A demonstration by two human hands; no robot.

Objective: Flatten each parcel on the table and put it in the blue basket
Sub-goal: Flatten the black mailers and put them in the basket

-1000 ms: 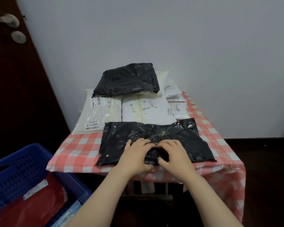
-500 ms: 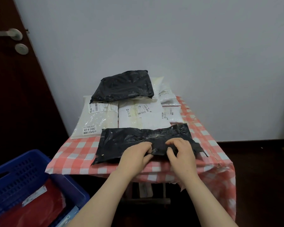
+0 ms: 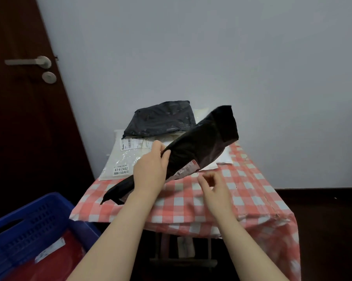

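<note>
The left hand (image 3: 148, 169) grips the black parcel (image 3: 199, 145) by one edge above the tabletop (image 3: 242, 191), its low end toward the blue basket (image 3: 29, 226), likely for transfer. The right hand (image 3: 213, 185) is empty, fingers loosely curled.

Two bare arms show, uncovered from the hands down to the lowest part of the forearms in view. The left hand (image 3: 148, 173) and its forearm show in front of the near left part of the table (image 3: 252, 191), the right hand (image 3: 211, 187) and forearm in front of the table's near edge. Both forearms are slim and smooth, with narrow wrists and slender fingers; the right fingertips are blurred
</note>
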